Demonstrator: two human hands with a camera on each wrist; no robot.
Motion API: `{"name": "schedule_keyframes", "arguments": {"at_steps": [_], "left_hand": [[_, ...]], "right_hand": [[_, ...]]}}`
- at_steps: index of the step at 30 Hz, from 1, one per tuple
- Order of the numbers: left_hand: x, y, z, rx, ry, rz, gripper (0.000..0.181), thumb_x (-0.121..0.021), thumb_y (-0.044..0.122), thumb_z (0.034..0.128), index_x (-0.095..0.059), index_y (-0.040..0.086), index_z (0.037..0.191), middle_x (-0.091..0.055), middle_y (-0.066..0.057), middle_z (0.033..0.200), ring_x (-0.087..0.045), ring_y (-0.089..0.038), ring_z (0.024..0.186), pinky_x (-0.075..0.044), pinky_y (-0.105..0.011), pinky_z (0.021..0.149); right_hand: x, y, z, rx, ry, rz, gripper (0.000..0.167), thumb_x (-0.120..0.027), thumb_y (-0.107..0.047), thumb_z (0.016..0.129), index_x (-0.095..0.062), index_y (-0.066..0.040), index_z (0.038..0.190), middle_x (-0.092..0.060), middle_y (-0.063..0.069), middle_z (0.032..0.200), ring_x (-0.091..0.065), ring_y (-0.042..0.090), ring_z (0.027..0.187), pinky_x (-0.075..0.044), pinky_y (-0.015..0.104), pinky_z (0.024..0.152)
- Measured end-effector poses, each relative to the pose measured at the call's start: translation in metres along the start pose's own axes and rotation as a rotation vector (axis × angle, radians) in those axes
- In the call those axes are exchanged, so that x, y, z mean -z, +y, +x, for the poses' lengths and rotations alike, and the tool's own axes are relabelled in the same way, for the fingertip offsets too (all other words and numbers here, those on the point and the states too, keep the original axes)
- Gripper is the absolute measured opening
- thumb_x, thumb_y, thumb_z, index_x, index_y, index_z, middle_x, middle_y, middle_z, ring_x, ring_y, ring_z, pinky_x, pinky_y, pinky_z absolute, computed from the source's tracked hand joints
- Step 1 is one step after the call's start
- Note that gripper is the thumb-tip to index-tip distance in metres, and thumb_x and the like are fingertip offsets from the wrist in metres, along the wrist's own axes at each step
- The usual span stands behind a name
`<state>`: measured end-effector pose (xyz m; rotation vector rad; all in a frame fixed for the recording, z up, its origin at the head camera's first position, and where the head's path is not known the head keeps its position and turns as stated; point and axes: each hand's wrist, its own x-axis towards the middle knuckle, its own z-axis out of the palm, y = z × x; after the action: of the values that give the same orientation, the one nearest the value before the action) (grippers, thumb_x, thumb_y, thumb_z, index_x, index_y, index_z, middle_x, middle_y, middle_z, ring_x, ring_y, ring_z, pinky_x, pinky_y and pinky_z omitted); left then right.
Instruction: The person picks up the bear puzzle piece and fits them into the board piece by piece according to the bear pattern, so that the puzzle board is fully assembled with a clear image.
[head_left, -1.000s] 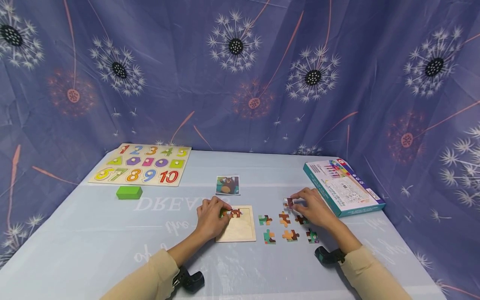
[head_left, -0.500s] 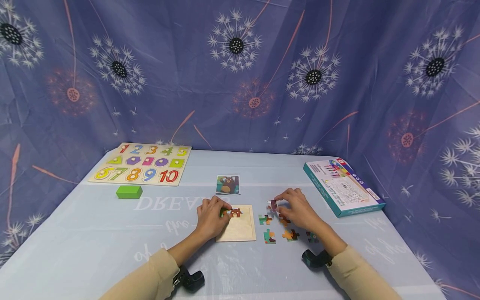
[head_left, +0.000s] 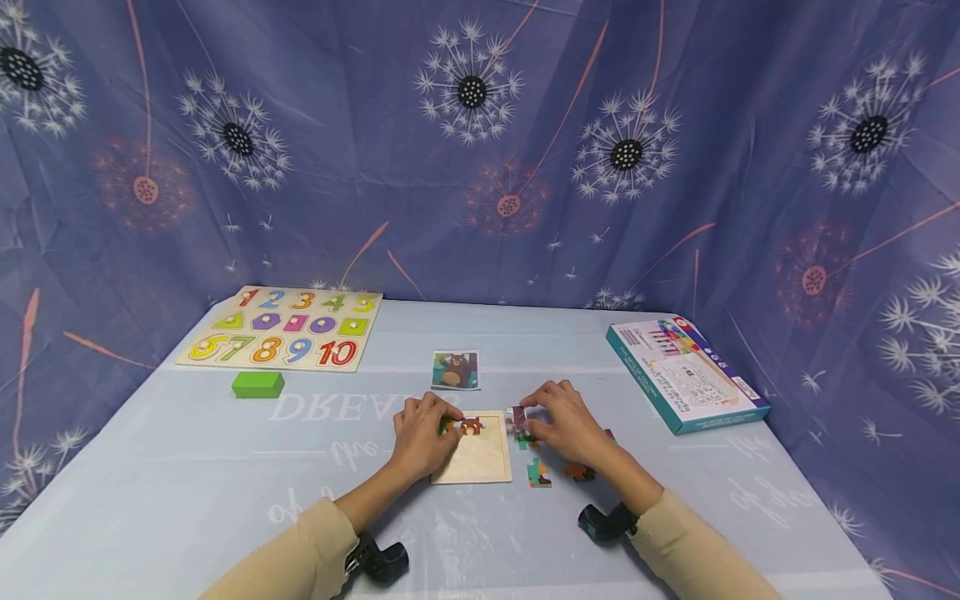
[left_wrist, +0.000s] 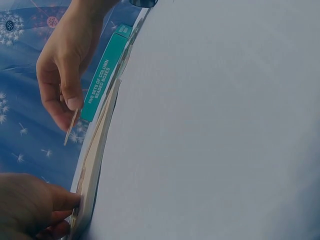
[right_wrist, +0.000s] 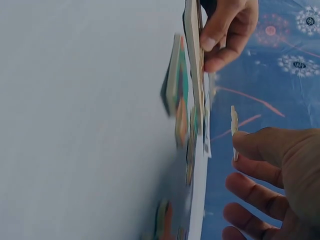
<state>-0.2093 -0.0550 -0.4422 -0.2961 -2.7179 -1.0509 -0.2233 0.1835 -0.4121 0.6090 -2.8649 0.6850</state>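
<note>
A square wooden puzzle tray (head_left: 480, 462) lies on the table, with joined brown puzzle pieces (head_left: 471, 426) along its far side. At its far left corner, the left hand (head_left: 424, 437) has its thumb and fingers bent onto a puzzle piece in the tray, which they largely hide. Just beyond the tray's right edge, the right hand (head_left: 566, 423) pinches a brown and white puzzle piece (head_left: 515, 419) between thumb and forefinger. That piece is held on edge above the table in the right wrist view. Loose puzzle pieces (head_left: 538, 474) lie beneath and beside the right hand, partly covered.
Behind the tray lies a bear picture card (head_left: 455, 369). A number and shape board (head_left: 285, 329) and a green block (head_left: 258, 384) are at the left. On the right is a teal-sided box (head_left: 686, 375). A dandelion-patterned curtain (head_left: 480, 208) hangs behind the table.
The right hand has moved left with its puzzle piece, from near the box to the tray's right edge, passing over the loose pieces. The left hand stays where it was.
</note>
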Motion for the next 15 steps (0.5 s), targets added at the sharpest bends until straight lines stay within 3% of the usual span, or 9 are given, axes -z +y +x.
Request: {"name": "schedule_keyframes", "arguments": {"at_steps": [15], "left_hand": [[0.001, 0.000, 0.000, 0.000, -0.003, 0.004, 0.013, -0.066, 0.014, 0.0782, -0.069, 0.015, 0.090, -0.055, -0.001, 0.094, -0.040, -0.022, 0.095, -0.025, -0.050, 0.088]], "right_hand": [[-0.019, -0.014, 0.011, 0.035, -0.021, -0.007, 0.023, -0.073, -0.021, 0.079, -0.071, -0.015, 0.101, -0.062, 0.000, 0.096, -0.047, 0.018, 0.094, -0.037, 0.040, 0.088]]}}
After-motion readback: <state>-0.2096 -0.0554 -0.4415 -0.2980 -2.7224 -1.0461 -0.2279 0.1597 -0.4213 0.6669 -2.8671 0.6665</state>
